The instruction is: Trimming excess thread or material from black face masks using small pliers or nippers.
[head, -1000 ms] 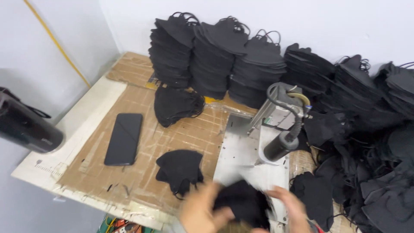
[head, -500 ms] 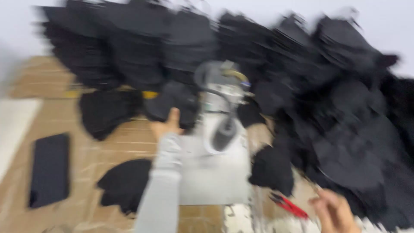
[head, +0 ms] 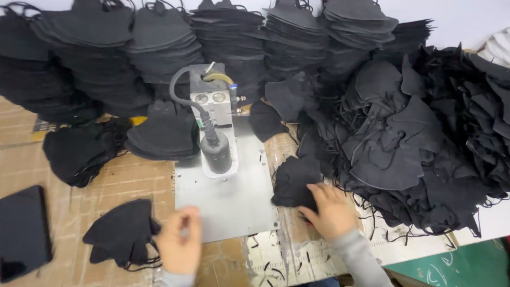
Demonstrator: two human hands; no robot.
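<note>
Near the desk's [head: 133, 180] front edge, the right hand [head: 332, 212] presses its fingers onto a small pile of black masks [head: 295, 182] beside the grey press plate [head: 226, 199]. The left hand [head: 180, 247], loosely curled and holding nothing, sits just beside another black mask bundle [head: 121, 231].

The left hand [head: 179, 245] is blurred, its fingers indistinct. The right hand [head: 330, 210] covers the near edge of a small black mask pile [head: 295, 182]. Far left of the left hand, a black phone [head: 22, 234] is cut off by the edge.

Grey press machine [head: 215, 127], dark phone [head: 22, 231]
</note>
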